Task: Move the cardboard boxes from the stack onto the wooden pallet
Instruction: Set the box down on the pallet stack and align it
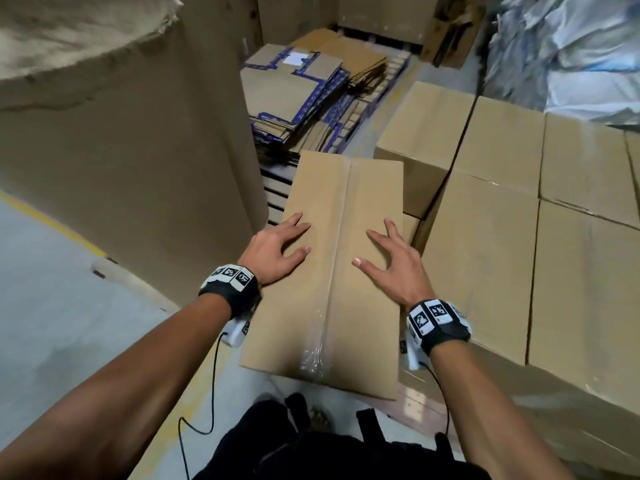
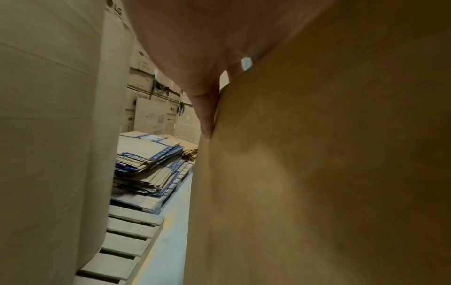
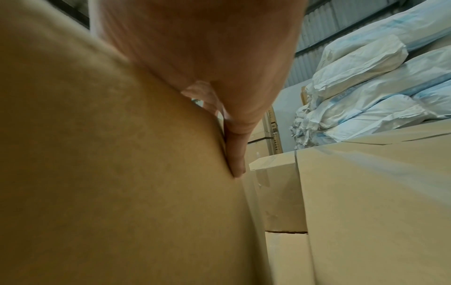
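On top of the taped cardboard box point(image 1: 332, 265), the left hand point(image 1: 277, 252) and the right hand point(image 1: 388, 268) lie flat with fingers spread, one on each side of the centre seam — palms pressing the lid, nothing curled round an edge. The wrist views agree: in each, a straight finger lies along the box's upper side edge, the left fingers point(image 2: 207, 117) and the right fingers point(image 3: 235, 154) touching the cardboard rather than gripping it.

The box sits directly in front of the person, its right side just beside the stacked boxes point(image 1: 519, 216) and lower than their tops; what it rests on is hidden, though a strip of wood shows beneath its near edge. Slatted wooden pallet point(image 2: 127, 237) boards run along the floor to the left, beside a large paper roll point(image 1: 114, 143).

Judging by its size and its sealed clear tape, the box is stiff but possibly weighty, and its smooth faces offer little friction. A flat palm on the lid can steady or slide it, not lift it — carrying would probably call for hands under opposite bottom edges or corners, where the board is strongest. Pressure mid-lid risks denting the flaps along the seam.
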{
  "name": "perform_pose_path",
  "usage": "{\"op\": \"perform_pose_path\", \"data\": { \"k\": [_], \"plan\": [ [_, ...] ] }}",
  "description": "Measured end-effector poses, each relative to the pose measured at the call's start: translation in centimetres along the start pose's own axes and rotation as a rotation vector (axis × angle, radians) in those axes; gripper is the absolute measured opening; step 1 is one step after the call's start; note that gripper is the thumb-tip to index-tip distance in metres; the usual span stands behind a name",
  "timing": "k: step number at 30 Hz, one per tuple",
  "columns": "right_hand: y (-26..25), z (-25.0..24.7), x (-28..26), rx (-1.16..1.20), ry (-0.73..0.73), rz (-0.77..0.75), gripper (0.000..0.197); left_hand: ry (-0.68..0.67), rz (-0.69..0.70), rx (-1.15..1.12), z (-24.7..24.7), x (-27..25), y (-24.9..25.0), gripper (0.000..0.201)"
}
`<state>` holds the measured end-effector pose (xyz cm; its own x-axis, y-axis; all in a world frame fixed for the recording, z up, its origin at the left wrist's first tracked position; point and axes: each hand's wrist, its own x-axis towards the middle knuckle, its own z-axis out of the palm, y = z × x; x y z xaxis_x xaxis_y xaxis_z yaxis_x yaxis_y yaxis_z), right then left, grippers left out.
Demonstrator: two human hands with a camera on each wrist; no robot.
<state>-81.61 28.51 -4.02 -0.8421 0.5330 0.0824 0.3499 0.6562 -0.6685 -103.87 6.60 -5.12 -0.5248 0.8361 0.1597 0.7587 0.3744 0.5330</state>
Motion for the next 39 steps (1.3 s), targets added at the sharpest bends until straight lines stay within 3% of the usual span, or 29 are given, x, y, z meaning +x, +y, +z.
{"op": "perform_pose_path", "data": {
  "k": [10,20,28,35,39],
  "plan": [
    [4.0,-1.0,7.7,-0.086,0.025,0.187,0.078,-0.152,0.089,-0.117,4.3,14.1,-3.3,0.057],
    [6.0,-0.9,13.1,-0.155,0.011,0.357,0.077,-0.27,0.14,-0.225,9.1,22.7,-6.1,0.057],
    [8.9,-0.4,14.7,-0.196,-0.017,0.394,0.069,-0.351,0.155,-0.248,12.8,24.9,-6.9,0.059],
    [10.7,1.1,12.7,-0.36,-0.093,0.41,0.063,-0.539,0.106,-0.203,14.6,24.8,-4.5,0.061],
    [10.3,1.6,9.5,-0.402,-0.101,0.483,0.077,-0.506,0.088,-0.152,14.1,23.5,-4.1,0.06]
  ]
}}
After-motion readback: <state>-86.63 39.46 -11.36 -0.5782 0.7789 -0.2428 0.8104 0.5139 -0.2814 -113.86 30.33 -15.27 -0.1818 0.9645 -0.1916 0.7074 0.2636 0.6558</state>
